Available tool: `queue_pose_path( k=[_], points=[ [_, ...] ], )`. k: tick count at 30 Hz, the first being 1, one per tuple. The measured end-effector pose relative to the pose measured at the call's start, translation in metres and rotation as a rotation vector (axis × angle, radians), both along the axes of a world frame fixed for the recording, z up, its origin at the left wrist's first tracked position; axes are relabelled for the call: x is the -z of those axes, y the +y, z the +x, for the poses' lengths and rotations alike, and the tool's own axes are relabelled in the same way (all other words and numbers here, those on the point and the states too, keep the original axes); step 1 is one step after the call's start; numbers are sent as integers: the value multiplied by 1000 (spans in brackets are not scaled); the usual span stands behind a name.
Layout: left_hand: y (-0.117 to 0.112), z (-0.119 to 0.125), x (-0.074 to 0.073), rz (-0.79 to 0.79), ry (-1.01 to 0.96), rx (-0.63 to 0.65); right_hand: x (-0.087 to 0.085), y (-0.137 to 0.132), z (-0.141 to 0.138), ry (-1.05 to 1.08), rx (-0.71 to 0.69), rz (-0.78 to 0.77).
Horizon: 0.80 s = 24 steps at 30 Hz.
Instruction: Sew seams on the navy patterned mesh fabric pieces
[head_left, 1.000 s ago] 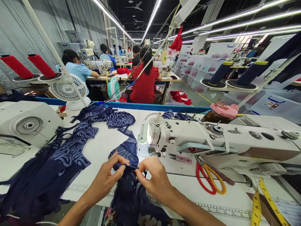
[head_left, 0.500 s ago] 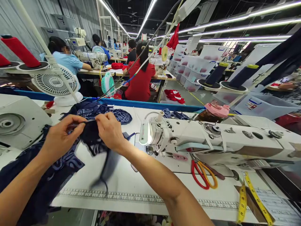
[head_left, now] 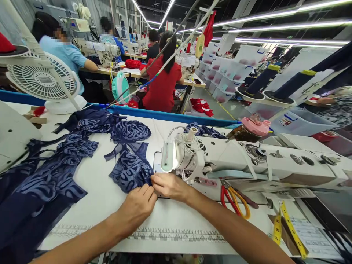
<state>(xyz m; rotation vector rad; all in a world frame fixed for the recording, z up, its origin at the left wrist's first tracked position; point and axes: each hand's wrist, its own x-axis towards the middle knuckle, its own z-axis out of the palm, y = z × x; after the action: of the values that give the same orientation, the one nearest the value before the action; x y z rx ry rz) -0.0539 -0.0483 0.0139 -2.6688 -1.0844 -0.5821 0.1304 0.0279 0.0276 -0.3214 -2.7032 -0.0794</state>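
A navy bra cup with a swirl pattern lies on the white sewing table, just left of the sewing machine's needle area. My left hand is closed on its lower right edge. Right beside it, the fingers of my right hand pinch the same edge close to the sewing machine. The fingertips of both hands nearly touch, and they hide part of the fabric and of the needle plate.
More navy patterned pieces spread over the table's left side. Right of my hands lie scissors and a yellow tape measure. A ruler strip runs along the front edge. A white fan stands back left. Several people sit at machines ahead.
Both hands have come down and to the right, from holding the navy piece up in the air to pressing it on the table by the machine. The view has shifted slightly.
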Motion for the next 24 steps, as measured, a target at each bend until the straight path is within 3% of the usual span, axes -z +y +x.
queue_pose_path(
  k=[4, 6, 11, 15, 19, 24],
  points=[
    [26, -20, -22, -208, 24, 276, -1, -3, 4, 22, 56, -13],
    [34, -34, -26, -330, 32, 338, -1, -10, 10, 38, 103, -37],
    [33, -48, -12, -407, -89, 270, 4, -40, 47, 56, 291, -232],
    [40, -32, -5, -409, -171, 238, 13, -52, 78, 125, 416, -192],
    [56, -9, -12, -446, -214, 245, 19, -52, 87, 220, 560, -224],
    [72, 7, -22, -535, -234, 241, 18, -49, 85, 271, 561, -293]
  ],
)
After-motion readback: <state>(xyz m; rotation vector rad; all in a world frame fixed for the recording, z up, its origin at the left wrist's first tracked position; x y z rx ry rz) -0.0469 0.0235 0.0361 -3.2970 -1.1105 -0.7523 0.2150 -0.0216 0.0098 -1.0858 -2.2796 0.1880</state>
